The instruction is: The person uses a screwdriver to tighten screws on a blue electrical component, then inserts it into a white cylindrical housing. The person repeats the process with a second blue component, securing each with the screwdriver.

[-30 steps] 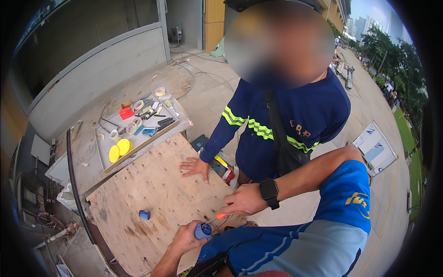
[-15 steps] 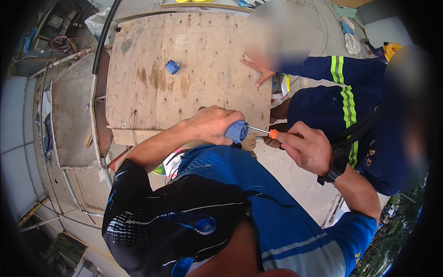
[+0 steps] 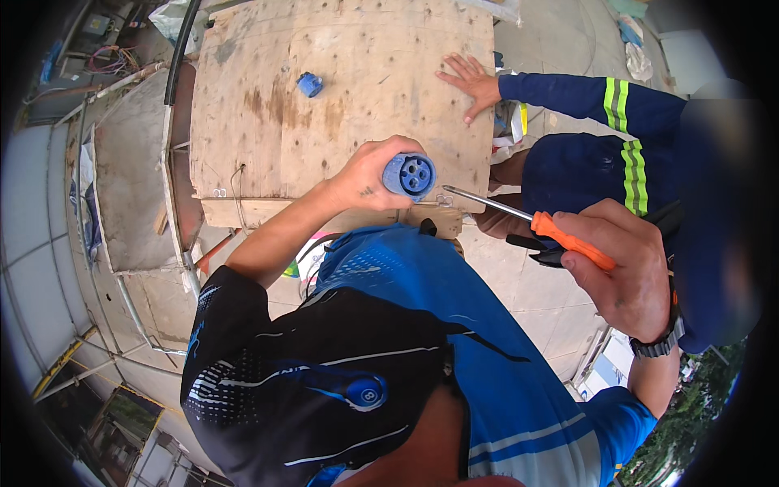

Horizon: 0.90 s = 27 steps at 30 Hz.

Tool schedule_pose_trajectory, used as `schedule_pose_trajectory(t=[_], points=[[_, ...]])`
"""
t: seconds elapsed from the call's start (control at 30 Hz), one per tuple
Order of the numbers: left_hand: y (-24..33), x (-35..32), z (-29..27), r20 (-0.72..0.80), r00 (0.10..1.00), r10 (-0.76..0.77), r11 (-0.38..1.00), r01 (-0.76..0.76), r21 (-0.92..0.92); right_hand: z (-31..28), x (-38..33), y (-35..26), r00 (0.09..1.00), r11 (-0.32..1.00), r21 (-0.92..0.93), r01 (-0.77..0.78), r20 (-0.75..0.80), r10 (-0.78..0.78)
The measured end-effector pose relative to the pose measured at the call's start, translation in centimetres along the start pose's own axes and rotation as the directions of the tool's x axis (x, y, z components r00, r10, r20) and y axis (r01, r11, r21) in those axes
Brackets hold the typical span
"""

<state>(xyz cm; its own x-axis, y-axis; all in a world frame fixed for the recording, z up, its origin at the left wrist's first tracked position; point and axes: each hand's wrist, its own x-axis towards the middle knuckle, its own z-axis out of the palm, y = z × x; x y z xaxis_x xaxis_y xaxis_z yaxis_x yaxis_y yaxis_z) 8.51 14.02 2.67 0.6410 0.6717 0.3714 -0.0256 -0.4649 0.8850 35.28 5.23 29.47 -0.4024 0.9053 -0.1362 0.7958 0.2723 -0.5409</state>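
My left hand [image 3: 375, 172] is closed round a blue industrial plug connector [image 3: 411, 176], whose round end with several holes faces up toward me. In my right hand [image 3: 621, 264] is a screwdriver [image 3: 560, 235] with an orange handle, the fingers wrapped round it. Its bare metal tip points left and stops a short gap away from the connector. A second, smaller blue connector piece [image 3: 309, 84] lies on the plywood tabletop [image 3: 365, 81], beyond my left hand.
At the right, a co-worker in dark blue clothing with reflective stripes [image 3: 629, 183] rests a spread hand [image 3: 471, 85] on the tabletop's right edge. A metal-framed board [image 3: 134, 187] stands left of the table. A black pipe [image 3: 180, 53] rises by its left corner.
My right hand has drawn the screwdriver back to the right, off the connector. My left hand has tilted the connector so its holed end shows. The co-worker's head has moved away from above the table.
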Motion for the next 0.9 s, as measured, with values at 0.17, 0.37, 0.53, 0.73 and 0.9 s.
schedule_pose_trajectory(t=[0.17, 0.37, 0.53, 0.73, 0.9], points=[[-0.4, -0.8, -0.1, -0.154, 0.975, 0.16, 0.985, -0.168, -0.043, -0.6, 0.3, -3.5, 1.0, 0.994, -0.105, 0.029, -0.004, -0.03], [0.9, -0.6, -0.2, -0.119, 0.964, 0.238, 0.971, -0.238, 0.014, -0.4, 1.6, -4.7, 0.988, 0.962, -0.224, 0.153, 0.061, -0.143], [1.3, -0.1, 0.0, -0.093, 0.967, 0.237, 0.97, -0.231, 0.069, -0.3, 2.6, -5.4, 0.973, 0.93, -0.296, 0.219, 0.133, -0.187], [2.6, 1.0, 0.8, 0.046, 0.978, 0.201, 0.967, -0.206, 0.152, 0.6, 2.9, -6.2, 0.932, 0.757, -0.545, 0.361, 0.241, -0.271], [3.3, 1.6, 1.0, 0.127, 0.986, 0.106, 0.985, -0.122, 0.126, 2.1, 2.5, -4.2, 0.888, 0.639, -0.619, 0.456, 0.269, -0.373]])
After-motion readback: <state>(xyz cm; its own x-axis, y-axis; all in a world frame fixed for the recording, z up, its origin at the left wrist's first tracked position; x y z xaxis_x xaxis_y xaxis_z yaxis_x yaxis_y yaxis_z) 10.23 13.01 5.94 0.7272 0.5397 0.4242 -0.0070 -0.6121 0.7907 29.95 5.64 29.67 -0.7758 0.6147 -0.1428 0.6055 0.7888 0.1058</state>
